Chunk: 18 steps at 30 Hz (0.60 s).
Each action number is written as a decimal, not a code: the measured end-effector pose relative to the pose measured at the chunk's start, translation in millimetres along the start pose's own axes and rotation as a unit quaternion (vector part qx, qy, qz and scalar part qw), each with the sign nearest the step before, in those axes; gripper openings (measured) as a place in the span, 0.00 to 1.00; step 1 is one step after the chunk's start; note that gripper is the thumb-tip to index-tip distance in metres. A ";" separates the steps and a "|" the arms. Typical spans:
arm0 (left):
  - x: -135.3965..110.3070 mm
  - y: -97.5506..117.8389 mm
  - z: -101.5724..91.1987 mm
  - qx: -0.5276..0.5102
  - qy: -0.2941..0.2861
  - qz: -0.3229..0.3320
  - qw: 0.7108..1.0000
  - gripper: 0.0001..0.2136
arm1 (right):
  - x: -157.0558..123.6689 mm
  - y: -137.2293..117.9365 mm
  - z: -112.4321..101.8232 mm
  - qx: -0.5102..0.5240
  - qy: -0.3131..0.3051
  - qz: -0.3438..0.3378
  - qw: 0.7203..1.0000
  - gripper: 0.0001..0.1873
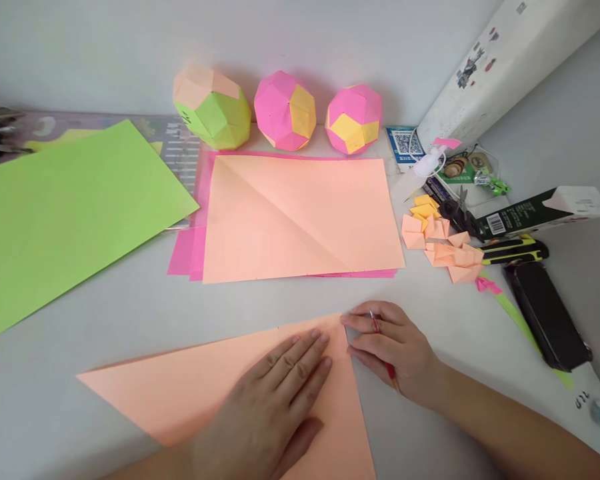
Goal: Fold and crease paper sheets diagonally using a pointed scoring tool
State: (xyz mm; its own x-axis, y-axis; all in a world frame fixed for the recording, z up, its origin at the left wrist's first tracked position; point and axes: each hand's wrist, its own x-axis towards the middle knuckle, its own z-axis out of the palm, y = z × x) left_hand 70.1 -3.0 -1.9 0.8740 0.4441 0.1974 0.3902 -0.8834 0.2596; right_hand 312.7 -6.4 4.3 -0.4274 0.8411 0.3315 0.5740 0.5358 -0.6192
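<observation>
A peach sheet folded into a triangle (190, 383) lies on the white table near me. My left hand (275, 400) lies flat on it with fingers stretched out, pressing it down near its right corner. My right hand (390, 343) is closed on a thin red tool (383, 347) at the paper's upper right corner, its tip at the paper's edge. I cannot make out what kind of tool it is.
A creased peach sheet (300, 213) lies on pink sheets (183, 257) in the middle. A green sheet (55, 213) is at left. Three paper balls (285, 110) stand at the back wall. Folded paper units (440, 243), scissors (457, 213), a yellow-black knife (515, 250) and a black case (547, 313) lie at right.
</observation>
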 end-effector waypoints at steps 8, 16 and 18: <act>1.4 0.6 0.5 -0.020 0.011 -0.001 1.000 0.19 | 0.1 0.6 -0.7 0.022 -0.010 0.005 1.000 0.07; 1.3 1.1 0.5 -0.023 0.003 -0.002 1.000 0.20 | 2.4 0.3 -1.1 0.033 -0.013 0.018 0.999 0.07; 0.4 1.1 1.0 -0.022 -0.007 -0.002 1.000 0.21 | 1.7 0.6 -0.8 0.030 -0.012 0.017 0.999 0.07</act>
State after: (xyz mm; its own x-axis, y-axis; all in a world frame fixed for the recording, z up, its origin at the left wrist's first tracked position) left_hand 71.1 -3.9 -2.5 0.8765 0.4454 0.1830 0.3809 -0.8738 0.3023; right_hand 312.8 -4.6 5.1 -0.4263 0.8559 0.2927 0.5457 0.5014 -0.6714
